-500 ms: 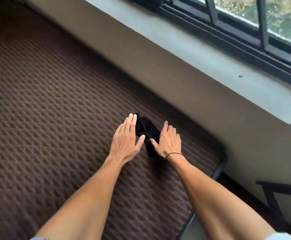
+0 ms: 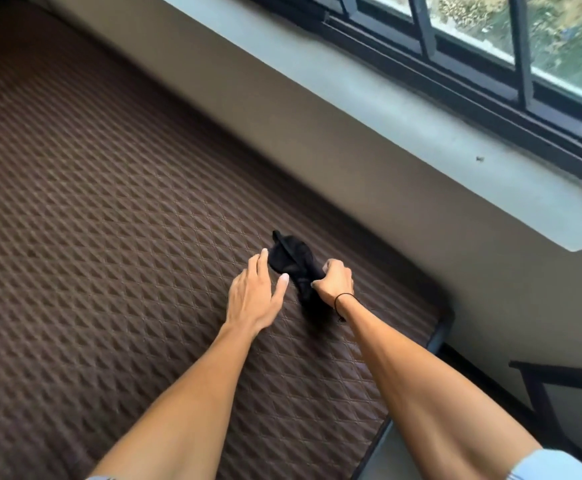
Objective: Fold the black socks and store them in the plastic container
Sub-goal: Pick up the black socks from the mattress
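Observation:
A small bundle of black socks [image 2: 293,258] lies on the brown quilted mattress [image 2: 92,237], near its right edge. My right hand [image 2: 334,280] is closed around the near end of the socks, its fingers curled over the fabric. Just left of the bundle, my left hand [image 2: 256,292] is flat with the fingers apart, its fingertips touching the socks' left side. No plastic container is in view.
A beige wall [image 2: 317,140] runs along the far side of the mattress, under a grey window sill [image 2: 386,109] and a dark window frame. The mattress edge [image 2: 441,327] drops off at the right. A dark chair frame [image 2: 542,393] stands at lower right.
My right hand has gone from lying flat beside the socks to gripping their near end. My left hand has shifted slightly, still flat against the socks.

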